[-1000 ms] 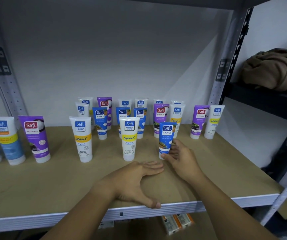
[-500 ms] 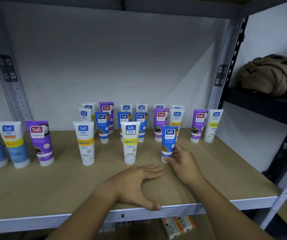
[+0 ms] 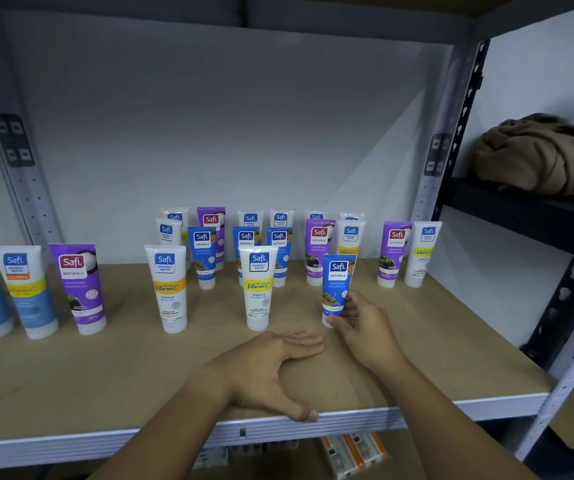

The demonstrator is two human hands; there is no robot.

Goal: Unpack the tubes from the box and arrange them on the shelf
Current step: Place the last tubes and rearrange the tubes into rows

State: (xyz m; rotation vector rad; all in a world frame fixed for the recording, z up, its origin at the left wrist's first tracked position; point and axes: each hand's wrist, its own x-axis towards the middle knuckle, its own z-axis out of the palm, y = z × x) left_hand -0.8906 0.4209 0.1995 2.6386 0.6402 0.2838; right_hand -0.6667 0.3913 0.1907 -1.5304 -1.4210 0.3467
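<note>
Our right hand (image 3: 365,323) has its grip wrapped around the blue tube (image 3: 337,285), standing upright on its cap at the front of the shelf (image 3: 105,375). Our left hand (image 3: 265,368) lies flat and released on the board, thumb on the front edge. Behind, more tubes (image 3: 258,285) stand in rows; cartons (image 3: 351,452) peek out below.

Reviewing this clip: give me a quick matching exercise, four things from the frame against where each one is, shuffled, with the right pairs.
Things:
1. left hand
2. right hand
3. brown cloth
4. purple tube

Places:
A. heaped on the dark rack to the right
B. flat on the shelf, thumb over its front edge
C. standing at the left, beside two blue and white tubes
D. holding the blue tube

Pairs: 1-B, 2-D, 3-A, 4-C
</note>
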